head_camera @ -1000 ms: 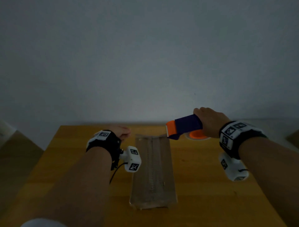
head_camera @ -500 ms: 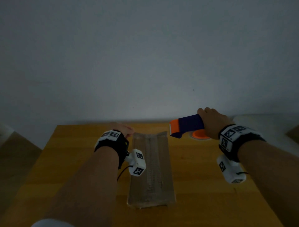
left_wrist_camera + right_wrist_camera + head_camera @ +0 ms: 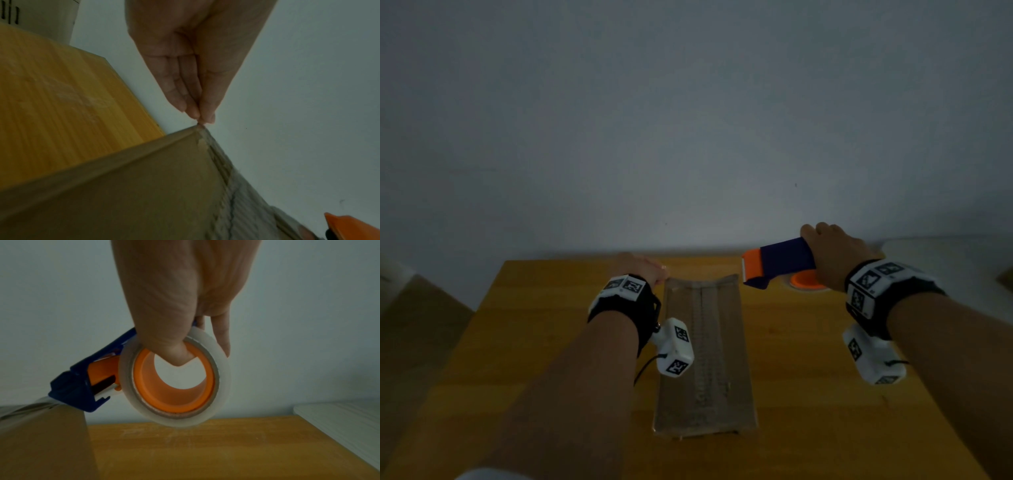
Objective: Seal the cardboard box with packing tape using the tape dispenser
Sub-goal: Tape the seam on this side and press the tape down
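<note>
Tape dispenser (image 3: 777, 262) seemingly off box (image 3: 705, 359)

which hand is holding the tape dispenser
The right hand grips the blue and orange tape dispenser by the cardboard box's far right corner. The left hand, fingers straight, holds nothing.

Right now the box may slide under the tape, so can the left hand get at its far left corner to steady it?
Probably yes: the left hand hovers just above the box, nothing between.

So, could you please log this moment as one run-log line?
right hand: grips blue-and-orange tape dispenser at far end of long brown cardboard box | left hand: straight fingers at far corner
</note>
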